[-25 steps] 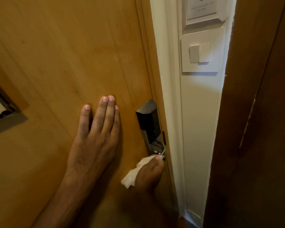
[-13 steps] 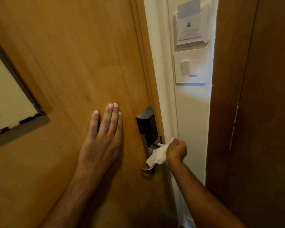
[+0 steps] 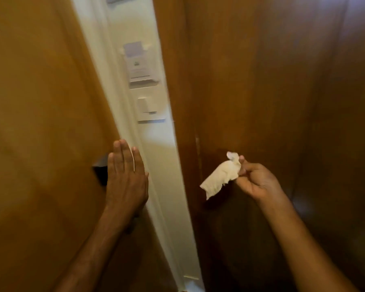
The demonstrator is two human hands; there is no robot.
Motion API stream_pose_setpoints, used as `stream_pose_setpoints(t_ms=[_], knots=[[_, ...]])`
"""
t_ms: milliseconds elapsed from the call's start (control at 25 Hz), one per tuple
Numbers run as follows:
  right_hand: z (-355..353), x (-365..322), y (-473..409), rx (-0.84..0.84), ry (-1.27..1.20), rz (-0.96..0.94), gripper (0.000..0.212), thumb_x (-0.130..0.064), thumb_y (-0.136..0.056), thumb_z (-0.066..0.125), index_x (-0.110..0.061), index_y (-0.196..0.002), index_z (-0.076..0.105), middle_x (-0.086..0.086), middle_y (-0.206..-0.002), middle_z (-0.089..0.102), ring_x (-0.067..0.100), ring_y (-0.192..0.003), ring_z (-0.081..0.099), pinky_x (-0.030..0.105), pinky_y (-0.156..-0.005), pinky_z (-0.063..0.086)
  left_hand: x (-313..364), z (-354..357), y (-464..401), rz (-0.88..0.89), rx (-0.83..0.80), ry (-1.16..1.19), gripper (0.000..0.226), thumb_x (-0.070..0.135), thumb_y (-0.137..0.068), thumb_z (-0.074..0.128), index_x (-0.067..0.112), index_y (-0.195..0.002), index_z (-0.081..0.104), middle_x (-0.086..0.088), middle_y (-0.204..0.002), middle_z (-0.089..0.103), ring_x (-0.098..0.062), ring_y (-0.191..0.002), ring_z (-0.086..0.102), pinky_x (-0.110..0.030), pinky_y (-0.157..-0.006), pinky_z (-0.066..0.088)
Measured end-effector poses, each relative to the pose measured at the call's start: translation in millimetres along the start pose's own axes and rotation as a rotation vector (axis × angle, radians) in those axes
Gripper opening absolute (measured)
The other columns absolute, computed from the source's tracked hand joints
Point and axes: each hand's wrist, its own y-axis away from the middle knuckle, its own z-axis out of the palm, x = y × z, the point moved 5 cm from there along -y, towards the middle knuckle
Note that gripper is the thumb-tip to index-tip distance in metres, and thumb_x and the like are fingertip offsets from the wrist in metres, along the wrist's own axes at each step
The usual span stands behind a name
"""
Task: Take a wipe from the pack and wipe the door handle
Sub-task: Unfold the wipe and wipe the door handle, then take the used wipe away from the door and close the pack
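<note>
My left hand [image 3: 125, 178] lies flat with fingers together over the dark lock plate [image 3: 100, 171] on the orange wooden door [image 3: 40, 123], hiding the door handle. Only the plate's left edge shows. My right hand [image 3: 256, 180] is off to the right, away from the door, in front of a dark wooden panel. Its fingers pinch a crumpled white wipe [image 3: 220, 175] that hangs to the left of the hand. The wipe pack is not in view.
A white wall strip [image 3: 156, 165] runs between the door and the dark wooden panel [image 3: 282, 81]. On it sit a key-card holder [image 3: 138, 64] and a white light switch [image 3: 149, 106]. The view is blurred.
My right hand has pulled the wipe off the handle and moved right, away from the door. My left hand has slid right, over the lock plate. The view has swung to the right.
</note>
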Motion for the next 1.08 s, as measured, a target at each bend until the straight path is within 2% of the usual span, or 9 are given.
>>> stream_pose_setpoints(t_ms=[120,200,320,480,600,720,840,1000,1080], knots=[[-61,-72,42,0.126,-0.247,-0.351,0.022,0.003,-0.092,0.049,-0.014,-0.097,0.062,0.016,-0.105,0.066,0.024,-0.076,0.075,0.026,-0.054,0.06,103,20,-9,0.22,-0.019,0.154,0.071,0.03,-0.098,0.043,-0.012,-0.15,0.018,-0.04,-0.158,0.005,-0.053,-0.149,0.003,-0.063,-0.119,0.017],[-121,-114,74,0.226,-0.353,-0.483,0.021,-0.012,-0.098,0.046,-0.018,-0.112,0.061,0.006,-0.088,0.067,0.01,-0.049,0.069,0.015,-0.033,0.045,187,25,-8,0.325,0.001,0.284,0.07,0.032,-0.096,0.039,-0.013,-0.149,0.024,-0.042,-0.156,0.016,-0.055,-0.147,0.013,-0.065,-0.116,0.026],[-261,-197,147,0.392,-0.447,-0.69,0.024,-0.021,-0.103,0.033,-0.014,-0.108,0.056,0.001,-0.076,0.057,0.003,-0.034,0.045,0.013,-0.028,0.033,371,19,14,0.616,-0.088,0.445,0.069,0.033,-0.094,0.037,-0.014,-0.144,0.032,-0.043,-0.152,0.027,-0.057,-0.143,0.025,-0.067,-0.11,0.035],[-345,-225,180,0.511,-0.421,-0.708,0.029,-0.036,-0.095,0.033,-0.019,-0.088,0.054,0.006,-0.08,0.06,0.014,-0.057,0.049,0.021,-0.042,0.034,466,19,42,0.789,-0.219,0.501,0.066,0.026,-0.095,0.052,-0.004,-0.15,0.029,-0.038,-0.156,0.025,-0.052,-0.147,0.019,-0.064,-0.112,0.035],[-384,-230,204,0.652,-0.136,-0.65,0.025,-0.034,-0.096,0.041,-0.021,-0.09,0.061,0.004,-0.094,0.062,0.017,-0.074,0.056,0.027,-0.058,0.042,497,28,66,0.828,-0.243,0.536,0.072,0.027,-0.094,0.058,0.001,-0.153,0.025,-0.034,-0.16,0.021,-0.048,-0.149,0.017,-0.061,-0.114,0.034],[-511,-238,230,0.954,-0.037,-0.443,0.03,-0.01,-0.095,0.054,-0.001,-0.124,0.056,0.016,-0.122,0.057,0.03,-0.103,0.062,0.034,-0.078,0.057,604,49,127,0.947,-0.402,0.615,0.077,0.03,-0.095,0.055,0.007,-0.155,0.014,-0.027,-0.164,0.011,-0.043,-0.152,0.009,-0.057,-0.119,0.028],[-627,-218,245,1.167,0.085,-0.287,0.032,0.001,-0.083,0.065,0.009,-0.113,0.056,0.03,-0.119,0.059,0.039,-0.093,0.063,0.047,-0.071,0.058,683,82,193,0.961,-0.54,0.628,0.086,0.034,-0.09,0.061,0.008,-0.153,0.01,-0.023,-0.163,0.012,-0.04,-0.15,0.01,-0.051,-0.118,0.02],[-724,-200,230,1.424,0.266,-0.099,0.038,-0.013,-0.079,0.073,0.0,-0.109,0.054,0.018,-0.104,0.065,0.029,-0.082,0.066,0.031,-0.049,0.055,754,142,264,1.025,-0.728,0.512,0.092,0.038,-0.094,0.055,0.008,-0.153,-0.009,-0.022,-0.163,-0.009,-0.042,-0.153,-0.002,-0.049,-0.121,0.007],[-763,-186,214,1.428,0.335,-0.016,0.044,-0.021,-0.085,0.066,-0.003,-0.121,0.048,0.017,-0.113,0.06,0.032,-0.094,0.062,0.037,-0.068,0.055,777,168,288,1.028,-0.787,0.476,0.091,0.036,-0.094,0.054,0.007,-0.156,-0.007,-0.024,-0.165,-0.007,-0.042,-0.153,-0.006,-0.048,-0.121,0.003]])
